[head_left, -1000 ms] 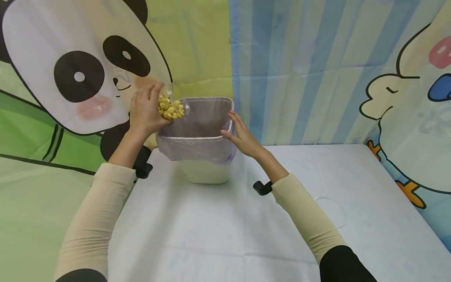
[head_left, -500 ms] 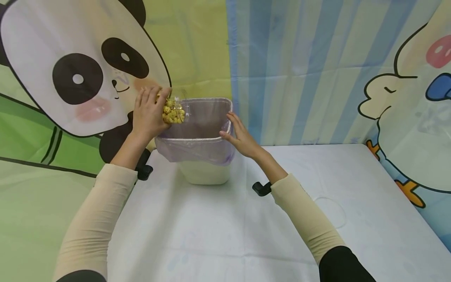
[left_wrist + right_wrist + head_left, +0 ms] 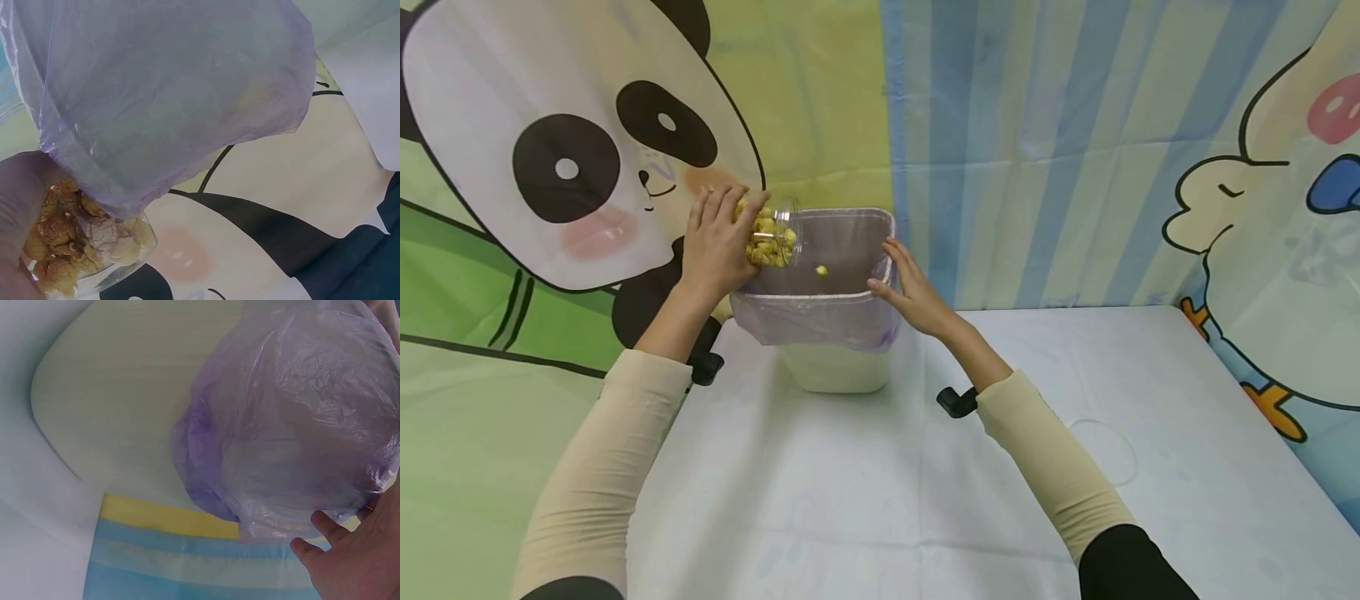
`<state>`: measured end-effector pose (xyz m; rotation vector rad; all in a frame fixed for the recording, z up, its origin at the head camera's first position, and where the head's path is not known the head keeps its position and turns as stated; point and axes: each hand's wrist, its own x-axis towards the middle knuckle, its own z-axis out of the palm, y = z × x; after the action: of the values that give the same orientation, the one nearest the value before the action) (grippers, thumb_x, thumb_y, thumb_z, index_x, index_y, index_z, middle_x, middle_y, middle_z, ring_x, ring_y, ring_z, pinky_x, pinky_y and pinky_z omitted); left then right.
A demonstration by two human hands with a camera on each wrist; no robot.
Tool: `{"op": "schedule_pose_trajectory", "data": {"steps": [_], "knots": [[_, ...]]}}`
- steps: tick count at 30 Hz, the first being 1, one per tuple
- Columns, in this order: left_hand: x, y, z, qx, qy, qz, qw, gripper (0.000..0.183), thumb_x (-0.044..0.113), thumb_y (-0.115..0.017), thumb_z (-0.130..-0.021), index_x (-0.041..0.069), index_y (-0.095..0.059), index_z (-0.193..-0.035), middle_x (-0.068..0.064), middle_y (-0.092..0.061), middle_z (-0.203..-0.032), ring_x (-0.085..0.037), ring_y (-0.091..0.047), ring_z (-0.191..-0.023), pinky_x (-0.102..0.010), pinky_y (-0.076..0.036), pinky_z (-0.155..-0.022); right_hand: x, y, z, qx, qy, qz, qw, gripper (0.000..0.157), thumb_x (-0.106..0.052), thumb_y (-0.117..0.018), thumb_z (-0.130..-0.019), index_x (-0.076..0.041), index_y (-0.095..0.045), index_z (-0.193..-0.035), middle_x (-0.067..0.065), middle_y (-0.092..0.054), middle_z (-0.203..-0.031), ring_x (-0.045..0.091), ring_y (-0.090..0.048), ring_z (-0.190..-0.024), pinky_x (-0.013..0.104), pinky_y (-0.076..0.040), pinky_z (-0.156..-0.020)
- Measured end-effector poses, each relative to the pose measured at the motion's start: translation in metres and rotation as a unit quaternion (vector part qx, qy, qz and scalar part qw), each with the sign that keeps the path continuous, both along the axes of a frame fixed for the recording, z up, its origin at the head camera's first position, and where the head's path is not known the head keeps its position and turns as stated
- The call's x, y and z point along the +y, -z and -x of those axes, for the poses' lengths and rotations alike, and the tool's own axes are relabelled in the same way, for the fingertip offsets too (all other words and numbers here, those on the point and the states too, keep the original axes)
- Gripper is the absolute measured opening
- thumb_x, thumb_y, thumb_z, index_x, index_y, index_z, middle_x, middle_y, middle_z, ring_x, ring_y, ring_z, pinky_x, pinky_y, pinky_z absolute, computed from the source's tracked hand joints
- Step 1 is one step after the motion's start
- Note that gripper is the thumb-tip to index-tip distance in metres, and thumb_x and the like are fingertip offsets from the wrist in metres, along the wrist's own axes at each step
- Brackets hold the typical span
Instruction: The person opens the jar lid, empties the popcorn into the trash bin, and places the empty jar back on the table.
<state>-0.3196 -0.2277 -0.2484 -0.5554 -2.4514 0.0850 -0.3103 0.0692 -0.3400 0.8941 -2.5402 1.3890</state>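
My left hand [image 3: 715,246] grips a clear jar [image 3: 786,225] of yellow popcorn [image 3: 769,242], tipped on its side. The jar's mouth points right, over the left rim of a pale trash bin [image 3: 835,367] lined with a thin purple bag [image 3: 820,318]. One loose popcorn piece [image 3: 822,270] shows against the bin's opening. My right hand [image 3: 917,293] touches the bin's right rim, thumb and fingers spread around the corner. In the right wrist view its fingers [image 3: 331,528] lie nearly straight against the bag. In the left wrist view the popcorn [image 3: 69,244] shows packed inside the jar, partly behind the bag.
The bin stands at the back of a table with a white cloth [image 3: 820,483]. Directly behind it hangs a printed curtain [image 3: 820,100] with a panda and stripes. A faint clear ring [image 3: 1105,450] lies on the cloth at right.
My left hand has shifted slightly right and down with the jar, the mouth tipping further. A popcorn piece has come out over the bin. My right hand keeps its place at the rim.
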Motion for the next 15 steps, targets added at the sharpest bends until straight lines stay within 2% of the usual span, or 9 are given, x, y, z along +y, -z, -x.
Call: {"op": "schedule_pose_trajectory", "data": {"steps": [15], "knots": [[0.0009,0.0025,-0.0003,0.034,0.024,0.058,0.9974,0.097,0.007,-0.082,-0.053,0.016,-0.035,-0.138,-0.018,-0.033,-0.136,-0.035,-0.024,-0.129,-0.044,-0.006,-0.111,-0.0002,0.0010,0.0004,0.005,-0.001,0.004,1.000,0.084,-0.065,-0.038,-0.087,-0.018,-0.007,-0.149,0.000,0.002,-0.154,0.020,-0.002,-0.139,0.053,-0.014,-0.107]]}}
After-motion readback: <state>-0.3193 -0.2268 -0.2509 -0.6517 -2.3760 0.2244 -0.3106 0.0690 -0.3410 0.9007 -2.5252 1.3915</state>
